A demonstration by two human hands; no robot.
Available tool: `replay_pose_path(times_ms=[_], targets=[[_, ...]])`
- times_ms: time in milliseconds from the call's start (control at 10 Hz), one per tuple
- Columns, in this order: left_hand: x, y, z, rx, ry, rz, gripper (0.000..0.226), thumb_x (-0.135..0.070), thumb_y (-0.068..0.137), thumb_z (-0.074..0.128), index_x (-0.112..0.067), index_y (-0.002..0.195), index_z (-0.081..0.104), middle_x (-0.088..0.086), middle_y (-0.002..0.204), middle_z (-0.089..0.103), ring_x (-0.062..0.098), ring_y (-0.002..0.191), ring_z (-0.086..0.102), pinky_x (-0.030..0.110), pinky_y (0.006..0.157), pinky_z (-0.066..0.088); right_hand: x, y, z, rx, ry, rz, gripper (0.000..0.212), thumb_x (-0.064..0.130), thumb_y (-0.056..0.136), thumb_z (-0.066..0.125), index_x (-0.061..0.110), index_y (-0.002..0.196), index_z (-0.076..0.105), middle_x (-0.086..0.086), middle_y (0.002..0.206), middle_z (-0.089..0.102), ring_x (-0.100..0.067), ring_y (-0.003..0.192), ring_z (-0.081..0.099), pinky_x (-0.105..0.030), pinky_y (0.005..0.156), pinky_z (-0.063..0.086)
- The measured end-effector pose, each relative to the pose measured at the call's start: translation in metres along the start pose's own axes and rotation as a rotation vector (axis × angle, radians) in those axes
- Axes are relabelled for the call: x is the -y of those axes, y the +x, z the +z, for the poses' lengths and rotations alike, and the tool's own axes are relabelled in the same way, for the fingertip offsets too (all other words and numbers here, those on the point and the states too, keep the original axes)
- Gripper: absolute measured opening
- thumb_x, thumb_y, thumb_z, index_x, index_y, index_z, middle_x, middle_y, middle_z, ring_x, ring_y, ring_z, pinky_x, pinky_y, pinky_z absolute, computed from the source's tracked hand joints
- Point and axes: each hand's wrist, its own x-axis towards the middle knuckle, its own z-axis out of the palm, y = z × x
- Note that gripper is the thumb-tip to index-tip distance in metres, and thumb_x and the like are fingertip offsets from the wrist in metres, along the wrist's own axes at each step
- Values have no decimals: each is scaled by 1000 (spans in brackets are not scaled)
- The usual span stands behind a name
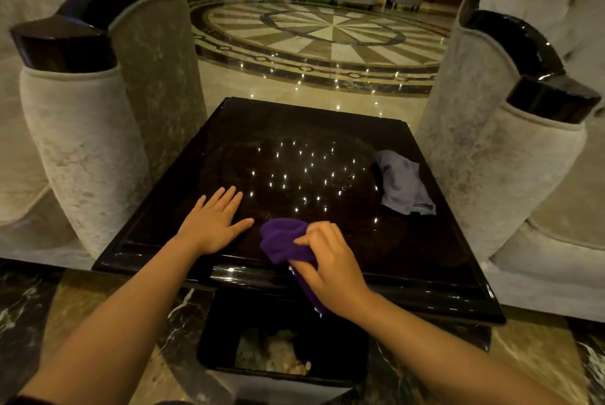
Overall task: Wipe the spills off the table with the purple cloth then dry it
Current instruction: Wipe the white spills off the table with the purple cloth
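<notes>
- Head view: right hand (327, 260) grips the bunched purple cloth (284, 241) at the near edge of the glossy dark table (294, 142), one end hanging over.
- Left hand (214, 221) lies flat, fingers spread, holding nothing.
- Grey cloth (404, 183) rests near the right edge.

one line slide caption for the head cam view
Right hand wipes the dark table with the purple cloth; left hand lies flat, grey cloth waits.
</notes>
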Motion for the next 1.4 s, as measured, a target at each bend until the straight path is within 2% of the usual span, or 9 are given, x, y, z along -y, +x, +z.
replay_pose_path(times_ms=[100, 200, 300, 400, 700, 900, 1000, 1100, 1400], targets=[[-1, 1, -1, 0, 0, -10, 71, -55, 91, 27, -18, 146, 1, 1, 157, -4, 15, 144, -8, 39, 117, -3, -3, -10, 9, 219, -329, -233, 36, 31, 57, 80, 13, 84, 66, -7, 85, 67, -24, 73, 64, -25, 61, 54], [-1, 0, -1, -5, 1, -10, 71, -56, 91, 27, -18, 146, 2, 0, 158, -3, 15, 144, -7, 39, 117, -3, -6, -11, 7, 322, -317, -226, 34, 30, 68, 71, 11, 95, 63, -10, 98, 64, -28, 85, 60, -31, 71, 55], [0, -1, -1, -10, -10, -4, 71, -56, 91, 27, -18, 146, 3, 0, 158, -3, 15, 144, -7, 39, 117, -3, -5, -4, 0, 303, -178, -184, 31, 17, 80, 60, 2, 106, 57, -17, 111, 55, -33, 100, 49, -32, 88, 39], [1, -1, 0, -22, -15, -2, 71, -56, 91, 28, -18, 146, 4, 0, 158, -2, 15, 144, -6, 39, 117, -3, 1, -5, -1, 263, -152, -165, 29, 17, 67, 74, 4, 91, 63, -14, 92, 64, -29, 81, 61, -25, 79, 39], [1, -1, 0, -32, -14, 0, 72, -56, 90, 28, -18, 146, 4, 1, 158, -1, 15, 144, -4, 39, 117, -2, -5, -17, 3, 334, -305, -118, 49, 43, 68, 71, 22, 110, 58, -16, 114, 59, -33, 94, 59, -40, 69, 54], [-1, -2, -3, -18, -28, -5, 71, -56, 91, 29, -19, 146, 5, 1, 158, -1, 15, 144, -5, 39, 117, -2, -4, -17, 7, 277, 0, 81, 38, 21, 85, 55, 21, 123, 48, -5, 129, 39, -19, 119, 34, -23, 97, 30], [-1, -2, -3, -17, -24, -4, 71, -56, 91, 29, -19, 146, 5, 1, 158, -1, 15, 144, -5, 39, 117, -2, -4, -16, 3, 188, 37, 108, 35, 17, 85, 56, 17, 119, 51, -5, 127, 42, -18, 117, 36, -17, 95, 28], [-2, -2, -4, -12, -20, -7, 71, -56, 91, 29, -18, 146, 5, 1, 158, -1, 15, 144, -5, 39, 117, -2, -5, -18, -2, 334, -73, 32, 35, 17, 86, 55, 17, 120, 48, -3, 128, 40, -19, 117, 34, -28, 93, 38], [-5, -2, -6, -3, -29, -26, 68, -53, 92, 28, -19, 146, 4, 2, 158, -3, 16, 144, -6, 40, 117, -1, -8, -11, -6, 269, -24, 68, 33, 25, 86, 57, 16, 118, 50, -1, 122, 43, -15, 115, 37, -28, 92, 43]])
